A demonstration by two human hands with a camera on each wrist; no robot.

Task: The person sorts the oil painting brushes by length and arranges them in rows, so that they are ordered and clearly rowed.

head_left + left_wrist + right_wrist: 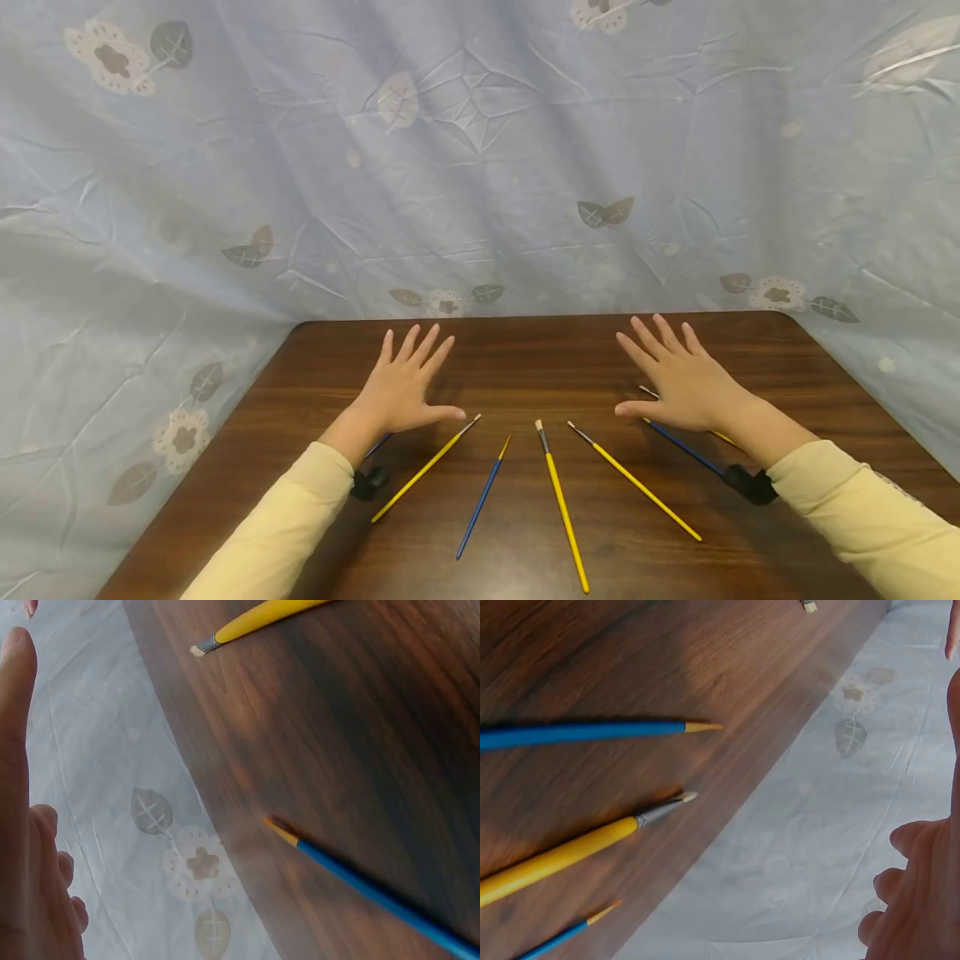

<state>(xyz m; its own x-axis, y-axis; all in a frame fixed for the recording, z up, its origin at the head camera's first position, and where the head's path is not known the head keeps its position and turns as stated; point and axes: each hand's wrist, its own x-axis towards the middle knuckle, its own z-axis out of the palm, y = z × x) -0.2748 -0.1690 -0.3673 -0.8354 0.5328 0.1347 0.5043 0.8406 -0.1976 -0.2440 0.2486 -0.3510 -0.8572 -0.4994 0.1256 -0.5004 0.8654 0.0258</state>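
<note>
Both hands are held over the table, palms down with fingers spread, and neither holds anything. My left hand (397, 392) has its thumb close to the tip of a yellow-handled paintbrush (423, 479); a blue paintbrush (377, 446) is mostly hidden beneath that wrist. Between the hands lie a blue paintbrush with a pointed tip (482, 500), a flat yellow paintbrush (562, 508) and another yellow paintbrush (641, 487). Under my right hand (686, 387) a blue paintbrush (686, 446) and a yellow-handled one are partly covered. In the right wrist view, blue and yellow brushes (562, 859) lie fanned out.
The dark wooden table (525, 367) reaches back to a pale blue curtain (480, 192) with leaf and flower prints, which also hangs at both sides. Black wrist-worn devices (750, 485) show beneath the yellow sleeves (847, 492).
</note>
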